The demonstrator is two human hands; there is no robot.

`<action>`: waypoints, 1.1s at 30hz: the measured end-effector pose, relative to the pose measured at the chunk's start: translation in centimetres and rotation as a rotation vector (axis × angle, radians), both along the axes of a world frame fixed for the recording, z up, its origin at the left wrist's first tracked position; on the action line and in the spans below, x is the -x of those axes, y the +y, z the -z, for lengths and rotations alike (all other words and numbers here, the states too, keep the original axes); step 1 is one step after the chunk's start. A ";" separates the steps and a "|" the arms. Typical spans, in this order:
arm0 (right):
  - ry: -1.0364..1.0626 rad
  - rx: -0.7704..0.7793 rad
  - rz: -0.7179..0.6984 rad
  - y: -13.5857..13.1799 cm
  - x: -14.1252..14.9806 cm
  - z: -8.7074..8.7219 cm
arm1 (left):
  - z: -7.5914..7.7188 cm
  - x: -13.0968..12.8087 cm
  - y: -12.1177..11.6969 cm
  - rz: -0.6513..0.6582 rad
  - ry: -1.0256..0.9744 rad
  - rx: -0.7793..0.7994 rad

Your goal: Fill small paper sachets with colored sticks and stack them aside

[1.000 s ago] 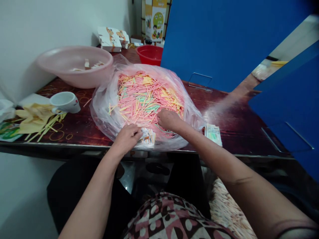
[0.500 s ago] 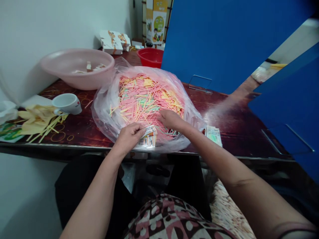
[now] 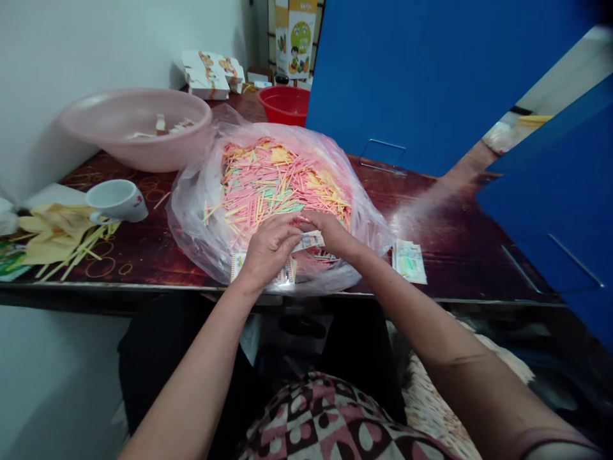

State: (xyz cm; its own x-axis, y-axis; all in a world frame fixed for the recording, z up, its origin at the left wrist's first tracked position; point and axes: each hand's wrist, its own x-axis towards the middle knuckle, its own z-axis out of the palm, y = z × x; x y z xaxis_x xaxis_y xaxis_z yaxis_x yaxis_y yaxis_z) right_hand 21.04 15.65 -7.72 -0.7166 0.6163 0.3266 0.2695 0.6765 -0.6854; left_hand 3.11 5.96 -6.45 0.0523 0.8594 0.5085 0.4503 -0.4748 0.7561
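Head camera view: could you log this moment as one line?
left hand: at paper strip | right hand: pinching it | under them: clear bag of colored sticks

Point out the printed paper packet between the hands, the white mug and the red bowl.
Printed paper packet (image 3: 309, 241), head view, point on its middle.
White mug (image 3: 131, 208), head view, point on its outer side.
Red bowl (image 3: 285, 112), head view, point on its outer wall.

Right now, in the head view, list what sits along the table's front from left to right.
yellow paper pile → white mug → clear plastic bag of pink and yellow sticks → flat paper packet
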 end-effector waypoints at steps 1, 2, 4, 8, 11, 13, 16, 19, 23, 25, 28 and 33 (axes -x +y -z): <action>-0.011 -0.023 -0.027 0.1 -0.1 0.2 | 0.1 -0.1 0.2 0.007 -0.011 0.012; -0.036 -0.040 -0.025 0.2 -0.2 0.4 | 0.2 -0.2 0.3 0.005 -0.038 0.031; -0.093 -0.057 0.070 0.5 -0.4 0.5 | 0.5 -0.2 0.3 -0.029 -0.142 0.080; -0.060 -0.009 0.342 0.6 -0.4 0.1 | 0.8 -0.2 0.0 -0.160 -0.471 0.238; 0.020 0.080 0.364 0.4 -0.2 -0.1 | 0.7 -0.4 -0.1 -0.200 -0.682 0.374; 0.063 0.099 0.378 0.3 0.0 -0.2 | 0.4 -0.6 -0.2 -0.214 -0.745 0.410; 0.118 0.079 0.441 -0.1 0.3 -0.2 | 0.1 -0.8 -0.2 -0.219 -0.803 0.430; 0.224 0.134 0.498 -0.6 0.3 -0.6 | -0.1 -0.8 -0.1 -0.223 -0.867 0.419; 0.444 0.266 0.466 -2.0 0.2 -2.1 | -0.3 -0.8 0.0 -0.224 -0.894 0.410; 0.481 0.292 0.393 -3.0 0.1 -3.0 | -0.2 -0.8 0.0 -0.218 -0.877 0.404; 0.399 0.250 0.262 -4.0 0.0 -3.5 | -0.1 -0.8 -0.1 -0.188 -0.825 0.378; 0.023 0.101 0.248 -4.5 -0.3 -2.5 | -0.1 -1.0 -0.5 -0.172 -0.701 0.332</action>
